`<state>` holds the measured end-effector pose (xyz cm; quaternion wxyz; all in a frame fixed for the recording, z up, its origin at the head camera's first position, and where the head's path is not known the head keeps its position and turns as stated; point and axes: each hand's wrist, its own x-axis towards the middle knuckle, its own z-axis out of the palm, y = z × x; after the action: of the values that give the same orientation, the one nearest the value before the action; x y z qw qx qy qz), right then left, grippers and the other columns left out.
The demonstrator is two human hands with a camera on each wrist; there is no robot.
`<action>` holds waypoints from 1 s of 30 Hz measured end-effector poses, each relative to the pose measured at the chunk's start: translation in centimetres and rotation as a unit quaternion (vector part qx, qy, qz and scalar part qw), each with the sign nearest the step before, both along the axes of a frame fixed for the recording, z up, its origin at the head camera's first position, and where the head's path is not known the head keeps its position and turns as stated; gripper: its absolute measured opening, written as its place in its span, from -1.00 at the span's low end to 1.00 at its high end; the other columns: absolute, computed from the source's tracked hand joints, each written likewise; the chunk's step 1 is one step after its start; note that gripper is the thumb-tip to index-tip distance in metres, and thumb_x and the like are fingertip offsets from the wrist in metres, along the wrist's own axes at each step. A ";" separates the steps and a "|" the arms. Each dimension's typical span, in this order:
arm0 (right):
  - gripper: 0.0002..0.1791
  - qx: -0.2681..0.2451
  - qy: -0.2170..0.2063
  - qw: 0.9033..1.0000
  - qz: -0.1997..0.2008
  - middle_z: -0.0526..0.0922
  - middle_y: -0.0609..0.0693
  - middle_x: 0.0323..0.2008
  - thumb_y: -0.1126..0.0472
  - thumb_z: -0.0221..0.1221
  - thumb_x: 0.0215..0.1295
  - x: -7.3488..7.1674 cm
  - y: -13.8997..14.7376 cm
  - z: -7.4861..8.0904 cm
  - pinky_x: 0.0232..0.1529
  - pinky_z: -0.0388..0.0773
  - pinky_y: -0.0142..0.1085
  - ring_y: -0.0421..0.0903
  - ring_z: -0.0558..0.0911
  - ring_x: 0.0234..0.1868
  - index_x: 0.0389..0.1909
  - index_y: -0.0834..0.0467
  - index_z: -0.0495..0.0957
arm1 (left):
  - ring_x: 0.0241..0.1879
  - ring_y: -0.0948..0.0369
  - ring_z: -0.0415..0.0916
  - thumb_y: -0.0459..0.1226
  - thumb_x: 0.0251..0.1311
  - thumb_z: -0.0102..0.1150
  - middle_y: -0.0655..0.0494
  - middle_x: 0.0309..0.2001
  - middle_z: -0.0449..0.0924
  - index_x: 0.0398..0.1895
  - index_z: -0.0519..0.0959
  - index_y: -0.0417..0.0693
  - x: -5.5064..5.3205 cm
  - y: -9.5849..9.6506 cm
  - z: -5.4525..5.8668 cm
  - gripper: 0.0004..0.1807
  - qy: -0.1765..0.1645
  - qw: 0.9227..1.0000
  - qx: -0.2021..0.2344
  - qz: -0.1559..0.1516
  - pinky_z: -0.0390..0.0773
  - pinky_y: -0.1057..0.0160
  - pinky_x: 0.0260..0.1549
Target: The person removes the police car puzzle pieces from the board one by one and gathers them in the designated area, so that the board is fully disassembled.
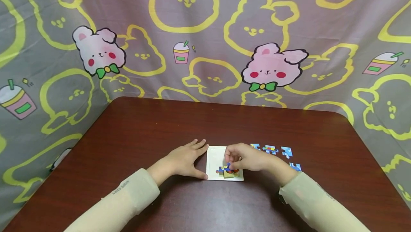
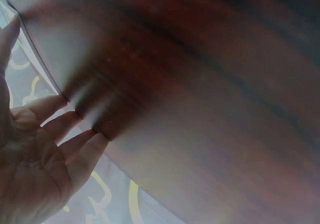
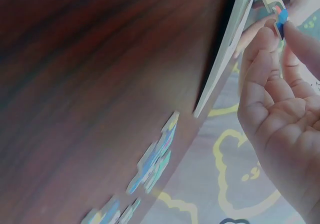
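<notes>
A square white puzzle tray (image 1: pixel 214 157) lies on the table in the head view. My left hand (image 1: pixel 186 159) rests at its left side, fingers spread and straight, thumb at the lower left corner and a fingertip near the upper one. Over the tray's lower right part, my right hand (image 1: pixel 246 157) pinches a jigsaw puzzle piece (image 3: pixel 280 21), blue and red, between thumb and fingertips. Beneath it, a yellowish puzzle piece (image 1: pixel 228 175) with blue at its edge shows in the tray, partly hidden by the hand. The left wrist view shows the left hand's (image 2: pixel 45 159) palm and fingertips.
Right of the tray, several loose puzzle pieces (image 1: pixel 287 151) lie on the dark red-brown table (image 1: pixel 154 125), some partly behind the right forearm. A grey curtain (image 1: pixel 205 39) with yellow outlines and pink rabbits hangs behind the table and along its sides.
</notes>
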<state>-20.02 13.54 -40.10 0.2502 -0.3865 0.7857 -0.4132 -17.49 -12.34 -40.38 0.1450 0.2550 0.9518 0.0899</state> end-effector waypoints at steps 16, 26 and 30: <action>-0.86 0.009 0.020 0.999 -0.045 0.61 -0.09 -0.45 0.37 0.29 0.23 0.4 4.4 0.3 -0.25 0.48 -0.39 -0.27 0.51 -0.32 -0.36 0.19 0.48 | 0.57 -0.05 -0.02 0.33 -0.06 0.34 0.01 0.58 0.04 0.54 0.18 0.00 -0.1 -0.1 -0.1 0.15 0.004 1.000 -0.003 -0.009 0.22 -0.03 0.44; -0.85 0.011 0.014 0.998 -0.063 0.58 -0.11 -0.47 0.37 0.29 0.22 1.1 7.0 0.1 -0.31 0.50 -0.39 -0.30 0.52 -0.36 -0.35 0.18 0.48 | 0.58 -0.03 -0.04 0.34 -0.06 0.35 0.03 0.58 0.02 0.55 0.16 0.01 -0.1 -0.1 0.0 0.16 0.001 1.000 -0.003 -0.007 0.22 -0.05 0.44; -0.86 0.006 0.013 0.998 -0.066 0.59 -0.09 -0.46 0.37 0.28 0.23 1.4 8.0 -0.1 -0.28 0.51 -0.38 -0.30 0.52 -0.35 -0.34 0.18 0.48 | 0.58 -0.03 -0.04 0.34 -0.06 0.34 0.04 0.58 0.02 0.55 0.16 0.01 -0.1 0.0 0.1 0.15 0.001 1.000 -0.004 -0.006 0.23 -0.05 0.43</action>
<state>-18.64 21.57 -40.20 0.2145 -0.3377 0.8152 -0.4189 -17.54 -12.38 -40.31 0.1453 0.2606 0.9507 0.0851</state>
